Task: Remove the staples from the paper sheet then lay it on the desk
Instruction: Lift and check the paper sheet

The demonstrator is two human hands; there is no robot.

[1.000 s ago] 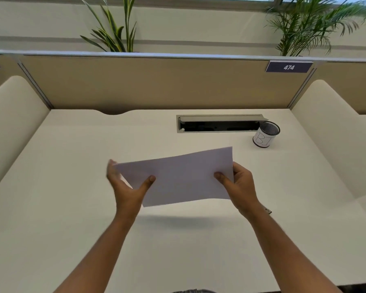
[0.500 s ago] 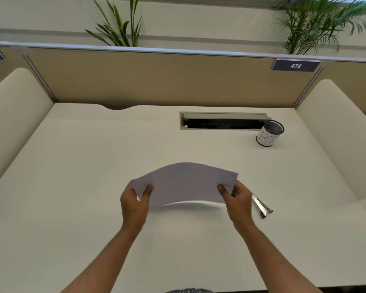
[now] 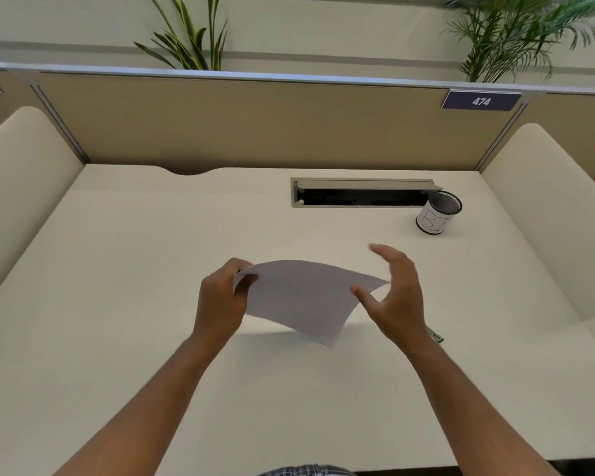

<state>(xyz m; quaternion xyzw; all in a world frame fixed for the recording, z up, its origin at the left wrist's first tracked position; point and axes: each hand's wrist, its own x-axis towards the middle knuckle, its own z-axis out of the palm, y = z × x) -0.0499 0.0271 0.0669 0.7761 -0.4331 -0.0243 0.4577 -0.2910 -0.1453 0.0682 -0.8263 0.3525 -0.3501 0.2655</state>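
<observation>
Two hands are up in front of me over the desk (image 3: 124, 269). My left hand (image 3: 220, 300) pinches the left edge of the paper sheet (image 3: 299, 297), thumb on top and fingers curled underneath. My right hand (image 3: 395, 297) is spread wide, fingers straight and apart, gripping nothing; its thumb sits just at the sheet's right corner, though I cannot tell whether it touches. The sheet hangs above the desk, bowed upward in the middle, its near corner drooping toward me and casting a shadow on the surface below. I can make out no staples on it at this sharpness. Just behind my right wrist, a small metal tool (image 3: 435, 335) lies on the desk, mostly hidden. Farther back on the right stands a mesh cup (image 3: 438, 214), beside the open cable tray (image 3: 361, 194). Beyond that rises the divider with its 474 label (image 3: 481, 101).
</observation>
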